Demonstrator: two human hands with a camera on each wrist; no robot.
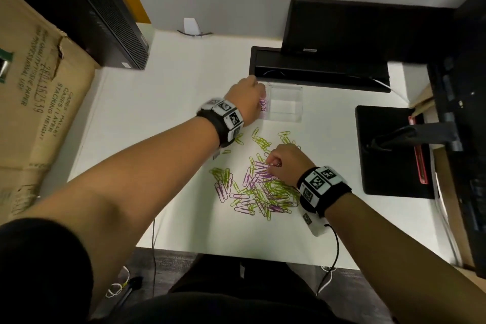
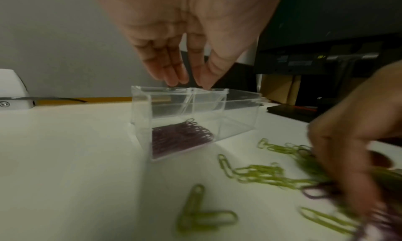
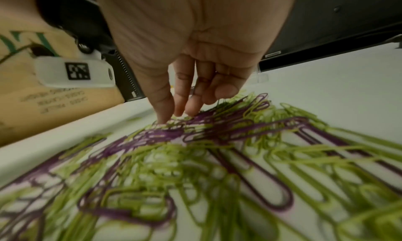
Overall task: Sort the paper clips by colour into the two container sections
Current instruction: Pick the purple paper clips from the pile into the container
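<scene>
While left hand [image 2: 189,38] hovers just above clear container [image 2: 239,107], fingers [image 2: 172,72] straight, pointing down, tips bunched near rim, nothing seen between them. Purple clips [image 2: 180,138] lie in left section; right section looks bare. Container sits on white desk [image 1: 157,113], beyond loose pile. Right hand [image 1: 285,163] down on mixed pile of purple and green clips [image 1: 260,192], thumb and fingertips [image 3: 191,107] touching purple ones; whether it pinches one, can't tell, too blurry. Few stray green clips [image 2: 204,217] lie apart from pile. Cardboard box [image 1: 34,102] at desk's left.
</scene>
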